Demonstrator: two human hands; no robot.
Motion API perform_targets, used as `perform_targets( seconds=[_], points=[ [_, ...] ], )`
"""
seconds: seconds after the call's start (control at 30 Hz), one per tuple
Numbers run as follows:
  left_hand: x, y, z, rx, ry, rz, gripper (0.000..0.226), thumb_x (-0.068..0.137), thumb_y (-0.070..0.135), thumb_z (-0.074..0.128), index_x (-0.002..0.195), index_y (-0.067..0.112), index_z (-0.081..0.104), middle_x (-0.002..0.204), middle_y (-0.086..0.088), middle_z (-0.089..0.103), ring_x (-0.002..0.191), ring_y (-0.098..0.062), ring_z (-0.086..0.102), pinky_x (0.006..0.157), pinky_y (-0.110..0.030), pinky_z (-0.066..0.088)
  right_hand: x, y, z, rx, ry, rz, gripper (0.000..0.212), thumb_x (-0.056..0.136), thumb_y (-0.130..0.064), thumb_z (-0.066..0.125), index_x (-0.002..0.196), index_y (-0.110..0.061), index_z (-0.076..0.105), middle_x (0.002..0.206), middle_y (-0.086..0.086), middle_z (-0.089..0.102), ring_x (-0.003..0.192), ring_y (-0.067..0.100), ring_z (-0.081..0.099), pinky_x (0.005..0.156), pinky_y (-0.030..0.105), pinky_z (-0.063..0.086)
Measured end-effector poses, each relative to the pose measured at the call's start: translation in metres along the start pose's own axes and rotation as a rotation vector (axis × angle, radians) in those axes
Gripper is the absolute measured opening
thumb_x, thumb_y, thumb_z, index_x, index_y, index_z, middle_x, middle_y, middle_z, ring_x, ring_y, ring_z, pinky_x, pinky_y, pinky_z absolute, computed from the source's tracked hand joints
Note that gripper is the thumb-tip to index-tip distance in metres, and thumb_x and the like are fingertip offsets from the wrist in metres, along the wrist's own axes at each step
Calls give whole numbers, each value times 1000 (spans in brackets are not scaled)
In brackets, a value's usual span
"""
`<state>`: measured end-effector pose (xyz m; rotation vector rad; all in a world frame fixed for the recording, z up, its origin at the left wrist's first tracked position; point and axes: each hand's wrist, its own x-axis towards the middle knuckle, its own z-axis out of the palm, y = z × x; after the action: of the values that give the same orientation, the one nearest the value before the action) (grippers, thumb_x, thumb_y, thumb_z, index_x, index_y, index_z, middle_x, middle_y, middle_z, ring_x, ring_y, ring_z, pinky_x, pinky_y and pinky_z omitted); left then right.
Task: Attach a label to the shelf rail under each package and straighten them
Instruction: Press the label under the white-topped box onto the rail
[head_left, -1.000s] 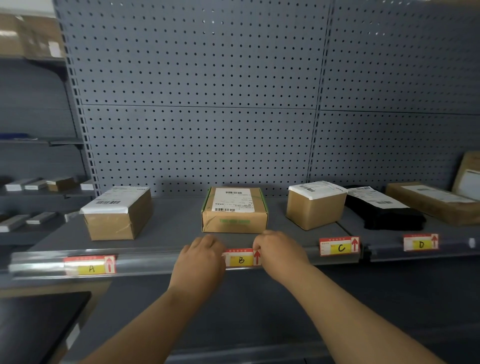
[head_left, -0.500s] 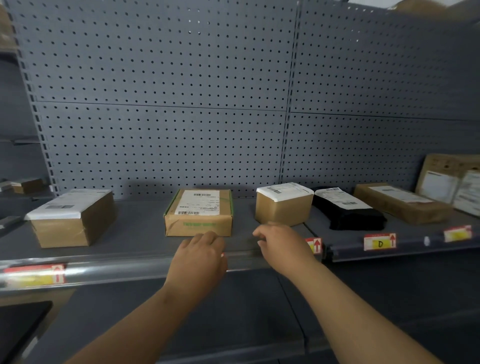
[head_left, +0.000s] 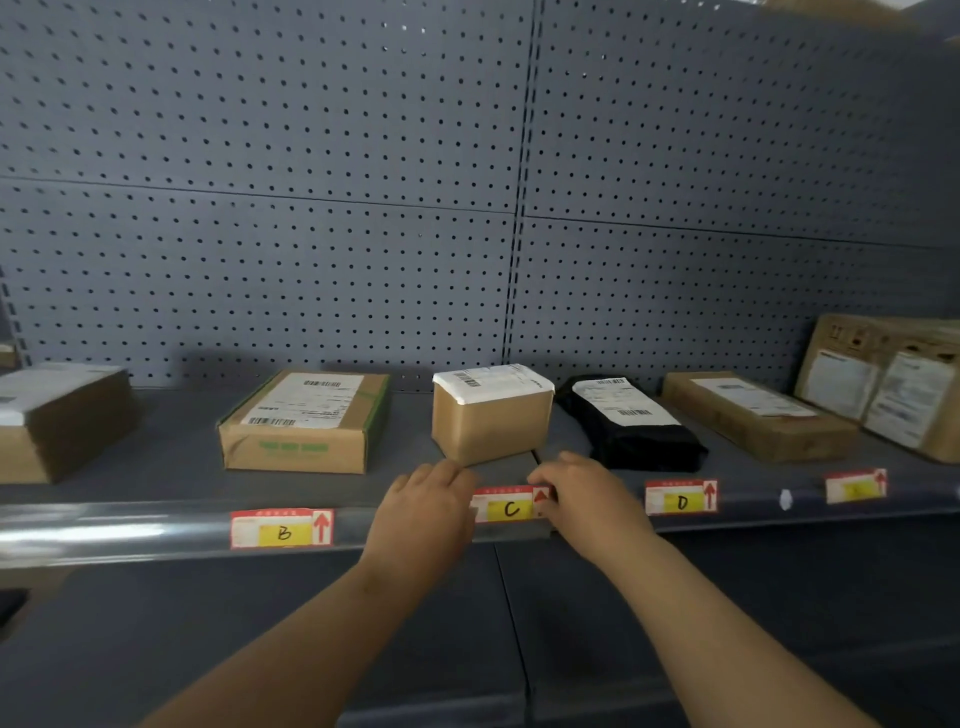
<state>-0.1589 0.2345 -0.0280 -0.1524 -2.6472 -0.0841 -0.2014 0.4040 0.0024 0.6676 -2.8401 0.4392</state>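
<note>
A red-and-yellow label C (head_left: 510, 505) sits on the shelf rail (head_left: 130, 530) under a small brown box (head_left: 491, 413). My left hand (head_left: 423, 512) touches the label's left end and my right hand (head_left: 582, 499) its right end, fingers on the rail. Label B (head_left: 282, 528) is on the rail under a flat box with green tape (head_left: 304, 422). Label D (head_left: 681, 497) lies under a black package (head_left: 626, 423). Another label (head_left: 855, 485) sits further right, its letter blurred.
A long flat carton (head_left: 756, 415) and an upright carton (head_left: 883, 382) stand at the right end of the shelf. Another box (head_left: 57, 421) is at the far left. Grey pegboard (head_left: 363, 208) backs the shelf. A lower shelf surface (head_left: 260, 649) lies below the rail.
The view and both hands have shifted right along the rail, from label B to label C. Label B is now uncovered to the left of my hands.
</note>
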Motion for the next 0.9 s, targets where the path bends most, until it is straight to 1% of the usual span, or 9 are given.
perform_targets(
  seconds=[0.1, 0.2, 0.33, 0.43, 0.47, 0.53, 0.6, 0.77, 0.9],
  points=[
    [0, 5, 5, -17, 0, -15, 24, 86, 21, 51, 110, 17, 53, 110, -5, 57, 101, -25, 53, 89, -37, 41, -2, 8, 5, 35, 9, -40, 23, 91, -15, 56, 112, -21, 65, 109, 1, 56, 103, 20, 55, 83, 35, 48],
    [-2, 7, 8, -27, 39, -14, 19, 77, 15, 62, 96, 15, 60, 94, -7, 63, 86, -29, 59, 75, -40, 48, -3, 12, 8, 58, 12, -75, 22, 91, -13, 54, 109, -19, 65, 108, 2, 55, 101, 20, 55, 83, 35, 48],
    [-5, 7, 8, -16, 58, -32, 20, 73, 13, 67, 91, 17, 60, 86, -5, 65, 76, -26, 60, 68, -38, 49, -1, 15, 9, 74, 25, -102, 21, 92, -12, 53, 107, -19, 66, 102, 0, 52, 98, 20, 55, 80, 36, 49],
    [-5, 9, 9, 17, 50, -36, 22, 65, 12, 73, 81, 18, 59, 74, -3, 64, 65, -24, 60, 58, -34, 49, 0, 14, 10, 72, 21, -113, 23, 92, -11, 50, 110, -17, 64, 106, 0, 54, 99, 20, 55, 79, 33, 46],
    [-5, 9, 10, 10, 53, -36, 20, 67, 12, 72, 81, 18, 59, 74, -3, 64, 65, -24, 59, 58, -35, 49, 0, 14, 11, 71, 19, -114, 23, 92, -10, 49, 109, -16, 64, 107, 1, 55, 98, 20, 55, 79, 34, 47],
    [-5, 8, 11, -19, 72, -37, 14, 76, 14, 63, 89, 18, 60, 84, -3, 64, 75, -24, 59, 67, -36, 48, 1, 13, 11, 65, 10, -109, 23, 92, -9, 47, 105, -13, 66, 107, 3, 54, 97, 21, 56, 80, 37, 50],
    [-5, 8, 11, -40, 78, -30, 14, 82, 15, 56, 95, 17, 59, 92, -4, 63, 83, -24, 57, 74, -36, 46, 1, 11, 11, 57, 0, -103, 23, 92, -9, 47, 103, -12, 67, 107, 3, 53, 95, 22, 56, 80, 38, 50],
    [-5, 7, 11, -94, 83, -38, 17, 85, 19, 52, 101, 18, 58, 100, -3, 61, 90, -22, 55, 80, -33, 42, 1, 10, 11, 50, 3, -82, 20, 93, -10, 47, 102, -12, 65, 107, 4, 53, 95, 23, 56, 82, 42, 51],
    [-4, 5, 11, -125, 71, -37, 19, 87, 20, 52, 104, 19, 58, 103, -2, 60, 93, -20, 54, 82, -32, 41, 2, 7, 11, 38, -8, -75, 19, 92, -9, 49, 102, -14, 64, 106, 3, 54, 96, 23, 56, 80, 42, 51]
  ],
)
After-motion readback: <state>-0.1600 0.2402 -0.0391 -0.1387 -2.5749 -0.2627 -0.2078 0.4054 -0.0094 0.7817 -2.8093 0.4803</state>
